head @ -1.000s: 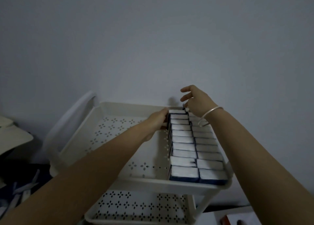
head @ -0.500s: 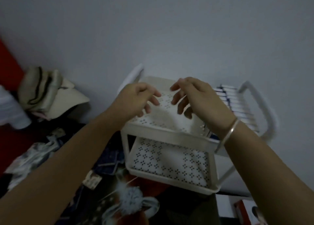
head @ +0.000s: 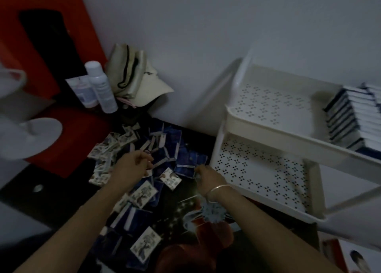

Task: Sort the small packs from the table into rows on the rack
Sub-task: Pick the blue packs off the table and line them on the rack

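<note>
Lying flat, packs (head: 144,194) askew; left hand (head: 132,167), right hand (head: 207,176) among them

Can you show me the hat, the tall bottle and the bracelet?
Beige cloth cap (head: 153,90): head view, on its brim.
Tall white plastic bottle (head: 103,89): head view, mid-body.
Thin silver bangle (head: 219,187): head view, its band.

Outstretched left hand (head: 132,168), right hand (head: 206,176)

Dark table (head: 171,208) w/ loose packs (head: 144,194) strewn across its middle; bottles (head: 103,87) & caps (head: 140,80) at back-left by the wall; white rack (head: 268,128) stands at right, pack rows (head: 350,115) on top shelf's right end.
</note>
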A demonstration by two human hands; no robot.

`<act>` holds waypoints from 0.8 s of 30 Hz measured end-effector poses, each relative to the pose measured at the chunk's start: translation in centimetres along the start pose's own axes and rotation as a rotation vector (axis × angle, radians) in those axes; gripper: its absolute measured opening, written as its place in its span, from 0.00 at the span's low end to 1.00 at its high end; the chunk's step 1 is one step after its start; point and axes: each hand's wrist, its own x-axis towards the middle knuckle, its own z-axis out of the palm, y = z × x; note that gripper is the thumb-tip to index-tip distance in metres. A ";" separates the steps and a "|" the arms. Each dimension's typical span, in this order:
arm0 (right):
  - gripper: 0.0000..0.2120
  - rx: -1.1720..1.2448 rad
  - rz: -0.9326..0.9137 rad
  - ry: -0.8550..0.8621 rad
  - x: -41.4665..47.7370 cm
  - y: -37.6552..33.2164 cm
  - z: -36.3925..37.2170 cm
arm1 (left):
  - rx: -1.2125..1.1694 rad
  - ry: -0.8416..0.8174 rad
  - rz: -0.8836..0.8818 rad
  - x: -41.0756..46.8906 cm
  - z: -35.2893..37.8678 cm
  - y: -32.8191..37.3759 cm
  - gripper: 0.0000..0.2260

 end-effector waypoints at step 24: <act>0.22 -0.318 -0.049 0.282 8.1 -0.2 5.3 | 0.950 -0.058 0.434 14.1 6.0 -7.5 0.31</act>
